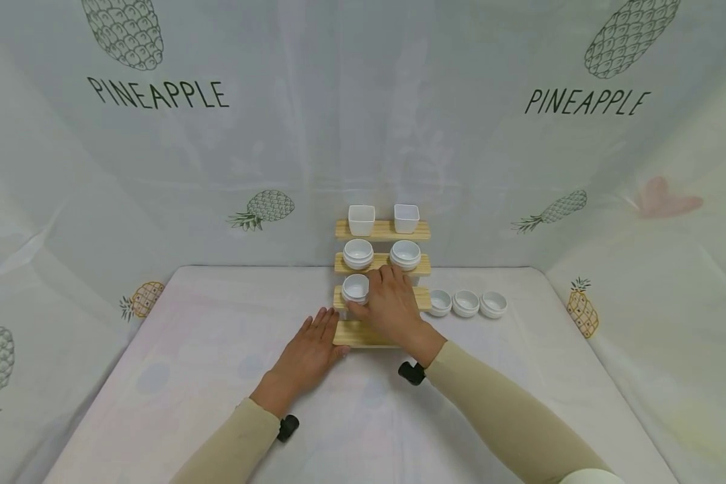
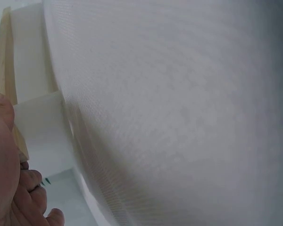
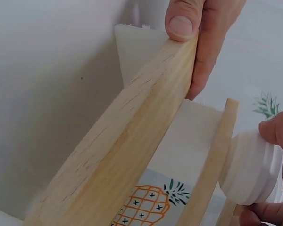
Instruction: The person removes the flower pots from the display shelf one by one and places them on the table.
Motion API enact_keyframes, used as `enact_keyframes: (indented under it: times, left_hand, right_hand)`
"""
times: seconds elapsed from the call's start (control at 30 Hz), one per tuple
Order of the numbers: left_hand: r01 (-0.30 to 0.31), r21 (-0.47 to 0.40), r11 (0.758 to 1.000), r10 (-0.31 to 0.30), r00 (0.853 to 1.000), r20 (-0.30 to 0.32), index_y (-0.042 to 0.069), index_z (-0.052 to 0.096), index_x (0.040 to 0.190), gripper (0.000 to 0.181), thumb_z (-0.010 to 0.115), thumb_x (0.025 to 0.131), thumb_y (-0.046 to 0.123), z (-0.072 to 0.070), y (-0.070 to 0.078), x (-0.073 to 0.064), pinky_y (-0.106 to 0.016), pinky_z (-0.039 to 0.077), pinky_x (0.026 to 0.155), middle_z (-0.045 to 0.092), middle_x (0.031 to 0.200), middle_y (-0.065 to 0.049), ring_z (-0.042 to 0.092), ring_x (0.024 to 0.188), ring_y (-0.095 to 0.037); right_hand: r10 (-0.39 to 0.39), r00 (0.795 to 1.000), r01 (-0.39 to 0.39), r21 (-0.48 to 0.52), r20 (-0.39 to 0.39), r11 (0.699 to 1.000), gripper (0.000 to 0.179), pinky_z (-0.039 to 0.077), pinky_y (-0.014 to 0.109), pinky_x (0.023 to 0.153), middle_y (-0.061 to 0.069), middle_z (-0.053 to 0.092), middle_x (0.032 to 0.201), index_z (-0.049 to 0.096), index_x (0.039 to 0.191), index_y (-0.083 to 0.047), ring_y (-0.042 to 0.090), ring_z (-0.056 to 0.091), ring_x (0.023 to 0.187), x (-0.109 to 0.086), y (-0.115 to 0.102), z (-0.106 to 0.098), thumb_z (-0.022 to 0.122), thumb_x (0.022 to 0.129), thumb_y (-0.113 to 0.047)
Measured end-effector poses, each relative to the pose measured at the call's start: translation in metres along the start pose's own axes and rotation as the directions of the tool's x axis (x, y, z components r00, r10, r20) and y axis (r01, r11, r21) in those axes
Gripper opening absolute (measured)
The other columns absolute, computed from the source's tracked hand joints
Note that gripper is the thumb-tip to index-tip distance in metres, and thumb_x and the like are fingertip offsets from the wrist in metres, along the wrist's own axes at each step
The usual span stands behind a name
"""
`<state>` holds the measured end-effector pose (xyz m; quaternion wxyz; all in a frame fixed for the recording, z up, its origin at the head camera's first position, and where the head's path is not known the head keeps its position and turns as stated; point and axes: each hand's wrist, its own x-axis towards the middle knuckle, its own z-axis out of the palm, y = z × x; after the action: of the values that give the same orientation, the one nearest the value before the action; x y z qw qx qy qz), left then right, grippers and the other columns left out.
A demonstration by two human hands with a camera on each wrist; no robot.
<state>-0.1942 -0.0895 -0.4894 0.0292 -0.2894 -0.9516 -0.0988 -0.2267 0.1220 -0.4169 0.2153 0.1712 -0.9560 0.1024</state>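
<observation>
A: Where is the right hand (image 1: 393,306)?
B: Over the wooden stand (image 1: 382,259), just off its centre toward five o'clock; thumb and fingers are narrowed, pinching a white bowl (image 1: 355,288); that bowl is at the nine o'clock end of the second step up.
A: And the left hand (image 1: 311,353)?
B: At the stand's eight o'clock corner; its fingers lie straight and close together, the thumb spread wide; it touches the bottom step (image 1: 363,331), thumb tip against the front edge.
A: The other white pieces?
B: Two square cups (image 1: 361,220) at twelve o'clock on the top step; two round bowls (image 1: 358,253) one step below; three small bowls (image 1: 466,302) in a row at three o'clock, on the table (image 1: 351,403).
</observation>
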Motion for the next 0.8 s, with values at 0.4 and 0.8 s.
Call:
enact_keyframes:
  times: [0.4, 0.8]
  left_hand:
    - [0.023, 0.003, 1.000, -0.023, 0.999, 0.028, -0.003, 0.026, 0.165, 0.079, 0.046, 0.112, 0.051, 0.004, -0.002, 0.001, -0.052, 0.026, 0.131, 0.029, 0.171, -0.021, 0.023, 0.162, -0.035]
    - [0.011, 0.003, 1.000, -0.011, 1.000, 0.010, -0.007, 0.029, 0.163, 0.078, 0.050, 0.111, 0.047, 0.002, 0.000, 0.002, -0.055, 0.028, 0.129, 0.031, 0.170, -0.024, 0.026, 0.160, -0.038]
  right_hand:
    - [-0.009, 0.999, 0.009, 0.006, -0.031, 1.000, 0.066, 0.051, 0.049, 0.084, 0.016, 0.062, 0.106, 0.064, 0.121, 0.000, 0.034, 0.056, 0.102, -0.005, 0.005, -0.001, 0.083, 0.086, -0.053]
    - [-0.044, 0.997, 0.045, 0.012, -0.064, 0.999, 0.063, 0.050, 0.047, 0.082, 0.016, 0.063, 0.112, 0.062, 0.118, -0.001, 0.036, 0.055, 0.103, -0.016, 0.025, -0.013, 0.084, 0.084, -0.050]
